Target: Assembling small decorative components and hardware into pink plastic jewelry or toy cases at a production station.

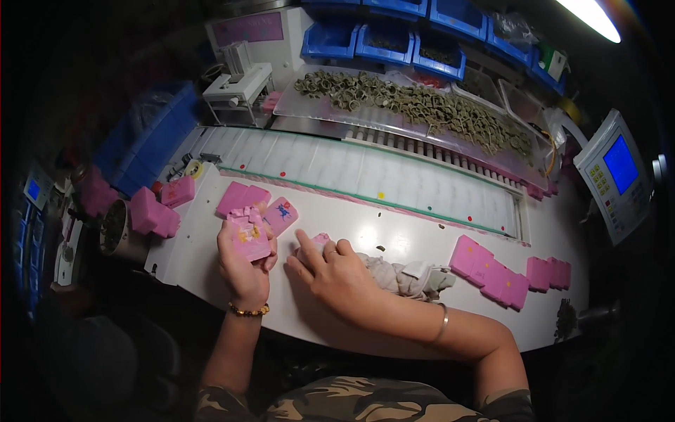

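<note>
In my left hand [242, 274] is a pink rubber mould half [249, 238], its notched inner face turned up with yellowish marks on it. The fingers and thumb grip it by the edges. My right hand [340, 276] lies low over the table, fingers spread, above a pale cloth bundle [394, 276]. A small pink-and-white patch [318, 241] shows just beyond its fingers; what it is I cannot make out. Beside the left hand, another mould half [281, 215] with a blue mark rests on the table, next to a pink mould block [242, 197].
Pink mould blocks stand in a row [489, 273] at the right, with more [151, 212] at the left. A green-edged white strip [337, 172] crosses behind the hands. Beyond it, a clear tray [295, 105] holds many grey-green ring-shaped pieces. A screened control panel [615, 176] stands right; blue bins [383, 43] line the back.
</note>
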The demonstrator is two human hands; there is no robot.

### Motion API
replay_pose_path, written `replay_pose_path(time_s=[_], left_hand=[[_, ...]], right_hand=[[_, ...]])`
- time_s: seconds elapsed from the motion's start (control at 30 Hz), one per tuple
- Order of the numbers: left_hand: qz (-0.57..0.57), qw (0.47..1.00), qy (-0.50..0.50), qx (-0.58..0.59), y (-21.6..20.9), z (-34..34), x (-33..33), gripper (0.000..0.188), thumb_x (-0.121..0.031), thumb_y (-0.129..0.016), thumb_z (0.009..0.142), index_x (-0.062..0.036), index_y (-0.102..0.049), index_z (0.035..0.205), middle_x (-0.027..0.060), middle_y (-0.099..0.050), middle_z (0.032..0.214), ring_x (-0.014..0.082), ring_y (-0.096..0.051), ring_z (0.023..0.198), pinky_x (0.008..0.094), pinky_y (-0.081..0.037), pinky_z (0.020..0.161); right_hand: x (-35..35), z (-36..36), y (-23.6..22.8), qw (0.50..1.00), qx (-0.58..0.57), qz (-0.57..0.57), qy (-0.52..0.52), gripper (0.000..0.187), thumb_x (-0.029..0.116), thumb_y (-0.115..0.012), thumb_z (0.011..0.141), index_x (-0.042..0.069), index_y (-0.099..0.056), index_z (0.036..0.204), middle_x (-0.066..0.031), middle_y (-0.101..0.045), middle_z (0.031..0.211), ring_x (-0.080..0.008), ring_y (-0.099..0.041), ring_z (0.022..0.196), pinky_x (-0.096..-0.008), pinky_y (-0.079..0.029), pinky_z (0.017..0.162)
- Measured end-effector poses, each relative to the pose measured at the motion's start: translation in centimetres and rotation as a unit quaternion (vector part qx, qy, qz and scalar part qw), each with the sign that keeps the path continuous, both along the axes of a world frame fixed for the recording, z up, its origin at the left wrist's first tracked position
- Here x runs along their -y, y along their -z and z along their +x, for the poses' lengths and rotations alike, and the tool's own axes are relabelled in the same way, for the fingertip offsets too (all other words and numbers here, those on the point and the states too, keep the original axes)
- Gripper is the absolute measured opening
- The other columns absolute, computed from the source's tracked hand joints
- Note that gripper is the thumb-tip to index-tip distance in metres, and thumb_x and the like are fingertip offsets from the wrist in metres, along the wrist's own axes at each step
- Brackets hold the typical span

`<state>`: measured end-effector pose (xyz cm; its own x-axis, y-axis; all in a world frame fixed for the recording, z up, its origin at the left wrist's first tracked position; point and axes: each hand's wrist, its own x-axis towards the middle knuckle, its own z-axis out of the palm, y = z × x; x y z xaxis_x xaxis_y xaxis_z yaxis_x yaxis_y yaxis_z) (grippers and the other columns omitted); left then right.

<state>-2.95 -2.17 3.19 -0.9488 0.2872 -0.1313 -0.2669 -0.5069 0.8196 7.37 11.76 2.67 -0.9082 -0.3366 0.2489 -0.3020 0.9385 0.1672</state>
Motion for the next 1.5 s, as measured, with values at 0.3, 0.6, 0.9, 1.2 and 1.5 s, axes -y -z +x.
replay_pose_path(time_s=[0.3, 0.6, 0.9, 1.2, 1.5], left_hand=[[-0.020, 0.992, 0.115, 0.041, 0.9, 1.1, 1.3, 0.054, -0.040, -0.033, 0.103, 0.0042, -0.055, 0.124, 0.0097, -0.061, 0.079, 0.0160, -0.056, 0.060, 0.0269, -0.041, 0.045], [-0.019, 0.973, 0.213, 0.082, 0.0, 2.9, -2.3, 0.056, -0.039, -0.032, 0.100, 0.0053, -0.054, 0.125, 0.0088, -0.060, 0.080, 0.0144, -0.055, 0.060, 0.0261, -0.040, 0.046], [-0.011, 0.957, 0.272, 0.102, 0.9, 5.6, -4.4, 0.056, -0.039, -0.031, 0.101, 0.0055, -0.052, 0.127, 0.0096, -0.060, 0.082, 0.0146, -0.056, 0.062, 0.0269, -0.042, 0.046], [0.015, 0.947, 0.305, 0.099, 1.8, 6.4, -4.9, 0.054, -0.037, -0.026, 0.106, 0.0049, -0.052, 0.128, 0.0106, -0.062, 0.083, 0.0154, -0.055, 0.062, 0.0278, -0.045, 0.051], [0.020, 0.945, 0.306, 0.113, 1.5, 7.0, -5.4, 0.050, -0.036, -0.027, 0.106, 0.0034, -0.054, 0.120, 0.0111, -0.062, 0.083, 0.0153, -0.055, 0.060, 0.0269, -0.046, 0.052]], right_hand=[[-5.4, 3.0, -4.8, 0.997, -0.011, -0.060, 0.042, 0.049, 0.013, -0.063, 0.077, 0.012, -0.062, 0.125, -0.0165, -0.054, 0.138, -0.0206, -0.061, 0.082, -0.0355, -0.043, 0.076], [-9.1, 7.2, -2.7, 0.974, -0.003, -0.162, 0.159, 0.027, 0.013, -0.069, 0.080, 0.009, -0.068, 0.107, -0.0130, -0.061, 0.121, -0.0271, -0.056, 0.112, -0.0460, -0.038, 0.092], [-5.8, 6.6, 0.1, 0.949, -0.004, -0.266, 0.171, 0.023, 0.019, -0.080, 0.074, 0.012, -0.061, 0.085, -0.0047, -0.057, 0.079, -0.0238, -0.057, 0.076, -0.0392, -0.038, 0.076], [-9.2, 6.4, -5.2, 0.882, -0.272, -0.374, 0.096, 0.009, -0.001, -0.069, 0.085, 0.002, -0.062, 0.090, -0.0085, -0.065, 0.084, -0.0208, -0.063, 0.072, -0.0313, -0.050, 0.060], [-11.8, 5.9, -2.9, 0.962, -0.085, -0.209, 0.153, 0.010, 0.005, -0.070, 0.078, 0.006, -0.061, 0.083, -0.0086, -0.063, 0.072, -0.0239, -0.063, 0.070, -0.0338, -0.048, 0.069]])
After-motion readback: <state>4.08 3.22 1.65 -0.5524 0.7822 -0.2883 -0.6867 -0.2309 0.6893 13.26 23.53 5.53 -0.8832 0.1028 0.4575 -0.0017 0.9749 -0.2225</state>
